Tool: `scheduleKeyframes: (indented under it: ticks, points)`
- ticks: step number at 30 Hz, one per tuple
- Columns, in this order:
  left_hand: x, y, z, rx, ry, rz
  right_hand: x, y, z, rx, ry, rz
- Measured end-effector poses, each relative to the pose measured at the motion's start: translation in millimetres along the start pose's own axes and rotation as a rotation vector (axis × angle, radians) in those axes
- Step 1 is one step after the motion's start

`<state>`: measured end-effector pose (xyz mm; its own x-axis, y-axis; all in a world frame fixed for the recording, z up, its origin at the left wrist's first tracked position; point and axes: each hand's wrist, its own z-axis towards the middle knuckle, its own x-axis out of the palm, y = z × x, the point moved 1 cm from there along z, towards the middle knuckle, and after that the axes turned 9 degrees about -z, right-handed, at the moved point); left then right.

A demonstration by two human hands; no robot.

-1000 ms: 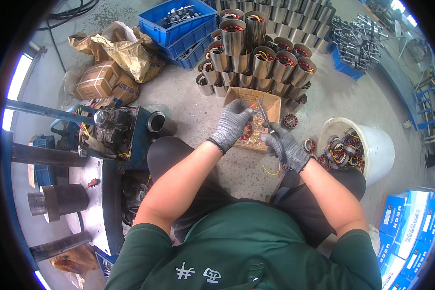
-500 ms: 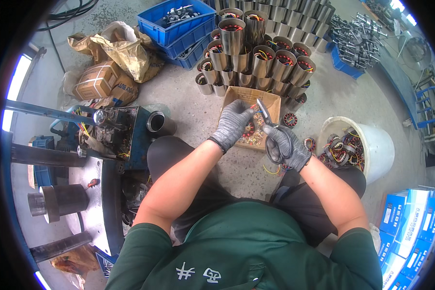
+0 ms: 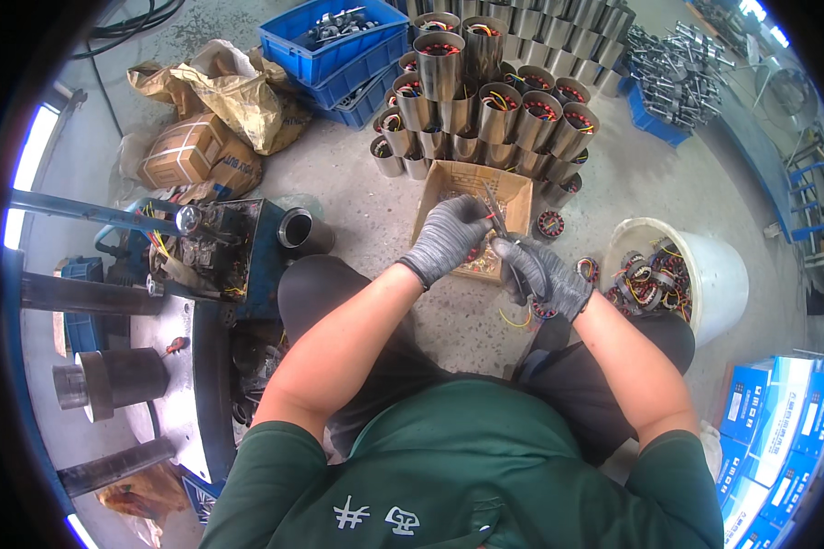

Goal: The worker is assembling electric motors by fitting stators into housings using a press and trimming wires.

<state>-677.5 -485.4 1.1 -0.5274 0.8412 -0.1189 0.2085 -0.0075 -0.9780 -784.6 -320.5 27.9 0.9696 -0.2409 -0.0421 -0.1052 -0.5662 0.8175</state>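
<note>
Over a cardboard box [image 3: 519, 199], my left hand [image 3: 449, 236], in a grey knit glove, is closed in a pinch on thin wire ends, a bit of red showing at the fingertips. Just below those fingers a red-wound motor stator [image 3: 472, 254] shows in part; the hand hides the rest. My right hand [image 3: 551, 276], gloved too, grips a pair of scissors [image 3: 497, 212]. Their blades point up and away, beside the left fingertips and close to the wires. Small wire scraps lie in the box.
Steel cylinders [image 3: 439, 73] with wound stators stand stacked beyond the box. One loose stator [image 3: 550, 224] lies right of it. A white bucket [image 3: 719, 284] of stators is at right, a blue-framed machine [image 3: 261, 252] at left. Blue crates [image 3: 330, 55] stand at far left.
The scissors have turned slightly and their blades now sit nearer the left fingertips. The fingers of my right hand have shifted on the handles; my left hand has barely moved.
</note>
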Motion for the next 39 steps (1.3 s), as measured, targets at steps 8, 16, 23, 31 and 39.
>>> scheduleKeyframes:
  ticks: [8,16,23,31,39]
  points:
    - [-4,6,-1,0.071,-0.002,0.135,-5,-20,24,-0.005,-0.035,0.344]
    - [-103,-40,-25,0.449,-0.364,-0.27,-11,-15,21,0.05,-0.068,0.414]
    - [-191,-48,-146,-0.016,-0.456,-0.063,-6,5,6,-0.06,-0.141,0.363]
    - [-256,144,-250,-0.445,-0.734,0.032,-18,-25,15,-0.097,-0.127,0.457]
    - [-305,306,-376,-1.154,-0.525,0.989,-25,18,-4,-0.234,-0.279,0.345]
